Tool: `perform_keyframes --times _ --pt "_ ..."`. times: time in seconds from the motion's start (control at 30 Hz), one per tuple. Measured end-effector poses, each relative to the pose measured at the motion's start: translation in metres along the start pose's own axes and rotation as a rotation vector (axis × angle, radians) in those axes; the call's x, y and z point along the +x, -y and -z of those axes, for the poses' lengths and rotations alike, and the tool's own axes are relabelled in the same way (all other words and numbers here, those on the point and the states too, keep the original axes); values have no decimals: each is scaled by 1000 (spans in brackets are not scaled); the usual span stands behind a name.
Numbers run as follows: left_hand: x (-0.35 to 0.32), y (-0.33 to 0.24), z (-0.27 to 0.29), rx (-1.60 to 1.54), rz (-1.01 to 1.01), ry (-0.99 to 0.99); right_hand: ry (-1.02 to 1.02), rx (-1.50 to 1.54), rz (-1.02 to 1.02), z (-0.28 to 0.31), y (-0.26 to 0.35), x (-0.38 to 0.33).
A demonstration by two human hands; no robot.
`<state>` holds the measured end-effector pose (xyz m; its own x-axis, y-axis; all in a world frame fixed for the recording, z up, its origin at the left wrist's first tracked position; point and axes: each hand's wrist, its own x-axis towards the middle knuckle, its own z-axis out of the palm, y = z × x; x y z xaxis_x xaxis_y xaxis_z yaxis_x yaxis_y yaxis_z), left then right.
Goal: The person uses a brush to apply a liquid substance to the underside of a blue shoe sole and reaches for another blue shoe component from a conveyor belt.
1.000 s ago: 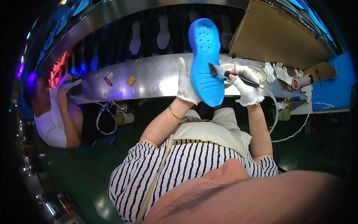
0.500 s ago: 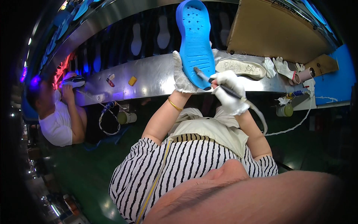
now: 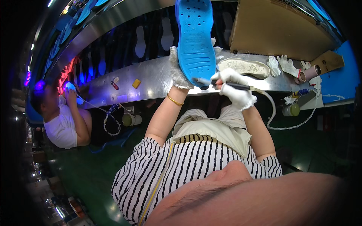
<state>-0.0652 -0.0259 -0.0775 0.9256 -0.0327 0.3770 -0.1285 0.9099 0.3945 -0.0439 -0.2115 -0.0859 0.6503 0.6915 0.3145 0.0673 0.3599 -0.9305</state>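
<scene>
My left hand [image 3: 178,71], in a white glove, grips a blue shoe sole [image 3: 195,35] by its near end and holds it up lengthways over the metal bench [image 3: 151,81]. The sole's underside faces me, with small holes and ridges. My right hand [image 3: 235,88], also gloved, holds a dark pen-like tool [image 3: 222,83] with a white hose [image 3: 272,109] trailing from it. The tool's tip touches the sole's near edge.
A worn white sole [image 3: 245,67] lies on the bench beside spare gloves [image 3: 286,66] and a tape roll [image 3: 307,73]. A brown board [image 3: 271,26] stands behind. A conveyor [image 3: 124,41] carries more soles. A person in a white shirt [image 3: 60,120] works at the left.
Both hands have lifted the blue sole higher and further from me. My right hand with the tool moved from the sole's right side to its near end.
</scene>
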Motion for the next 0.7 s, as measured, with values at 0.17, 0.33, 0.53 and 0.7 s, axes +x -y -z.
perform_keyframes --times 0.17,0.33,0.53,0.7 --pt "1 -6 -10 26 77 -108 43 -385 180 4 3 0" --pt "2 -16 0 179 105 -108 -35 -50 -14 3 9 0" --pt "5 -27 5 147 147 -109 127 -234 -52 -3 10 -7" --pt "13 -28 2 97 245 -156 26 -89 -2 6 14 -9"
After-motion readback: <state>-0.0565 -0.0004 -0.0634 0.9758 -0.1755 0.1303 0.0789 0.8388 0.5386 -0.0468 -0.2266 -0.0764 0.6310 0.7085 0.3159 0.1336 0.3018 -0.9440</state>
